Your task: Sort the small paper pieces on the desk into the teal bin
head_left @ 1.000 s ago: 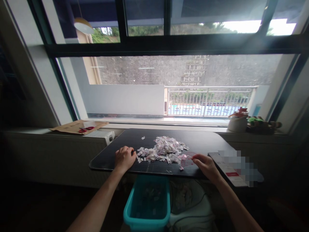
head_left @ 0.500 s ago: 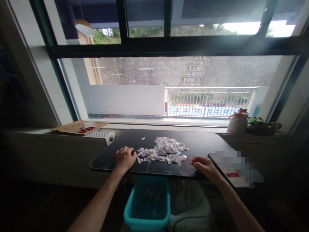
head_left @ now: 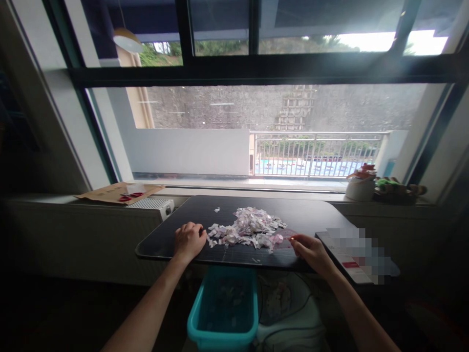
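Note:
On the dark table [head_left: 293,210] lies a heap of small torn or cut paper scraps [head_left: 254,225], whitish with pink tints. My right hand [head_left: 309,248] pinches the edge of a clear pink protractor [head_left: 287,239] at the heap's right side. The protractor's left part reaches the scraps and is hard to make out against them. My left hand [head_left: 189,240] rests on the table just left of the heap, fingers loosely curled, with no object visible in it. Its fingertips are hidden from me.
Below the table's front edge stands a turquoise bin [head_left: 223,313] with scraps inside. A white-and-red flat box or booklet [head_left: 348,256], partly blurred, lies at the right. Red-handled scissors [head_left: 131,196] and brown paper [head_left: 106,193] are on the sill, as is a white pot [head_left: 360,189].
My right hand has tilted the protractor and moved it slightly away from me, up against the heap's right edge. My left hand has stayed where it was.

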Demonstrator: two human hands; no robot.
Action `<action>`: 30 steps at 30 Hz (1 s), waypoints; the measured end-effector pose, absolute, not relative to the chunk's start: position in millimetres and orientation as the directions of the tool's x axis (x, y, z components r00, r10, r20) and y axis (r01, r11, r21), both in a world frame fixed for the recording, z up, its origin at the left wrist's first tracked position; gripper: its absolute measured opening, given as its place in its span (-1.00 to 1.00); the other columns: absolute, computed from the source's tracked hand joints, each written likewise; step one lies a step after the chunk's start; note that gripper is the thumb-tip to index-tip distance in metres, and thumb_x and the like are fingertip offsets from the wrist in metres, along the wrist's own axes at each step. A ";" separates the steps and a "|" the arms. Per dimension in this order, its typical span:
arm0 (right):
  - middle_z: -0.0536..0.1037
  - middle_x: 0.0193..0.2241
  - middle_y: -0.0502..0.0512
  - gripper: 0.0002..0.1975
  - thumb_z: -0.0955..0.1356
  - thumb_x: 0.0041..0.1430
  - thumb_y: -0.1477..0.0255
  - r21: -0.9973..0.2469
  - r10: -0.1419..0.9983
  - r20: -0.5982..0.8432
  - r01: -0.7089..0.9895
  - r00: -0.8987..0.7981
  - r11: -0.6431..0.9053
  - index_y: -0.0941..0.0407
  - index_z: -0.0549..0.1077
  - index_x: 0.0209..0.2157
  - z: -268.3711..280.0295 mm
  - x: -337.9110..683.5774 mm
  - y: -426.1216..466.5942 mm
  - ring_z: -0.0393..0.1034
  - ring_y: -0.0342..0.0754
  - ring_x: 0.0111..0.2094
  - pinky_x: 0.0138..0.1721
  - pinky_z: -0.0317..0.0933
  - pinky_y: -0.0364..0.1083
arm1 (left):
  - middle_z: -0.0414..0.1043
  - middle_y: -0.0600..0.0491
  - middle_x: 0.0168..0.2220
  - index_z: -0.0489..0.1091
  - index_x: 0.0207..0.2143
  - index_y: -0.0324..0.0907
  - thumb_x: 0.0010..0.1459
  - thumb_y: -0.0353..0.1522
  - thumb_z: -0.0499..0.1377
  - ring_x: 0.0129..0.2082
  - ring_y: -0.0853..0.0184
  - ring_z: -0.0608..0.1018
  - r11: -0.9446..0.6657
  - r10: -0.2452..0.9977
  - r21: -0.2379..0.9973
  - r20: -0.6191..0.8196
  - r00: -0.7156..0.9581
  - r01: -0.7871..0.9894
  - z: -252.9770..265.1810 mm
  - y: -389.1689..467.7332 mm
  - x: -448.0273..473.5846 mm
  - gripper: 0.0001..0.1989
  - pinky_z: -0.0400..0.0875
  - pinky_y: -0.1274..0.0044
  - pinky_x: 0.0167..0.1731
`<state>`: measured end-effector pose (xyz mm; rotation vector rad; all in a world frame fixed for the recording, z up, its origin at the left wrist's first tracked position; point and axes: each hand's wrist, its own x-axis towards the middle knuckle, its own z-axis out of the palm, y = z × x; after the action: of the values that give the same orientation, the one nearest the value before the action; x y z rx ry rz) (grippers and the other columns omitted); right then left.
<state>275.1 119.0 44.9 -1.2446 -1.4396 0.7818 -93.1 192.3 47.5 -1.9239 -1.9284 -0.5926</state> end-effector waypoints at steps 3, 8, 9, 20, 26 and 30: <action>0.41 -0.67 -0.04 -0.62 0.37 -0.05 0.15 -0.923 0.954 0.288 0.291 0.081 0.254 0.20 0.52 -0.35 44.5 274.9 119.6 0.22 -0.18 -0.63 -0.57 0.12 -0.17 | 0.46 -0.05 -0.25 0.48 -0.28 -0.15 0.12 -0.28 0.03 -0.19 0.15 0.46 -0.011 0.852 0.045 0.524 -0.014 0.999 47.7 192.3 -92.9 -0.74 0.25 0.38 -0.18; 0.36 -0.69 -0.07 -0.66 0.36 -0.02 0.17 -0.919 0.950 0.302 0.288 0.081 0.268 0.19 0.50 -0.41 42.2 274.2 119.5 0.20 -0.18 -0.63 -0.57 0.11 -0.17 | 0.46 -0.06 -0.25 0.48 -0.28 -0.15 0.12 -0.28 0.03 -0.19 0.14 0.46 -0.009 0.851 0.048 0.525 -0.017 0.999 48.5 191.7 -92.5 -0.74 0.25 0.38 -0.19; 0.35 -0.70 -0.07 -0.66 0.36 -0.02 0.17 -0.920 0.950 0.301 0.288 0.083 0.267 0.19 0.50 -0.42 42.2 274.4 119.4 0.20 -0.18 -0.63 -0.58 0.10 -0.18 | 0.46 -0.06 -0.25 0.48 -0.28 -0.15 0.13 -0.29 0.03 -0.19 0.15 0.46 -0.008 0.851 0.049 0.525 -0.018 0.999 48.6 191.5 -92.4 -0.74 0.25 0.38 -0.19; 0.39 -0.66 -0.06 -0.73 0.36 -0.06 0.23 -0.908 0.934 0.330 0.318 0.139 0.273 0.17 0.49 -0.48 45.0 271.8 116.9 0.19 -0.18 -0.62 -0.57 0.09 -0.18 | 0.46 -0.06 -0.24 0.48 -0.27 -0.16 0.13 -0.29 0.03 -0.19 0.15 0.46 -0.003 0.858 0.041 0.514 -0.018 0.999 50.5 190.2 -90.6 -0.73 0.25 0.39 -0.18; 0.39 -0.66 -0.06 -0.75 0.34 -0.06 0.23 -0.905 0.928 0.332 0.333 0.170 0.263 0.15 0.48 -0.49 47.8 274.8 114.3 0.18 -0.18 -0.63 -0.57 0.10 -0.17 | 0.46 -0.06 -0.24 0.48 -0.28 -0.15 0.13 -0.29 0.02 -0.19 0.15 0.46 -0.003 0.857 0.043 0.514 -0.020 0.999 50.4 190.2 -91.1 -0.74 0.25 0.39 -0.18; 0.40 -0.66 -0.05 -0.72 0.34 -0.06 0.21 -0.902 0.925 0.337 0.341 0.175 0.265 0.15 0.49 -0.48 46.6 271.7 116.3 0.21 -0.16 -0.62 -0.56 0.13 -0.16 | 0.46 -0.06 -0.24 0.48 -0.27 -0.16 0.13 -0.29 0.02 -0.19 0.15 0.46 -0.009 0.855 0.043 0.519 -0.014 0.999 49.6 190.8 -91.7 -0.73 0.25 0.38 -0.19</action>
<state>271.7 116.3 46.6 -1.2898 -1.3849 0.6418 -91.7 190.8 49.6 -1.9259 -1.9315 -0.5839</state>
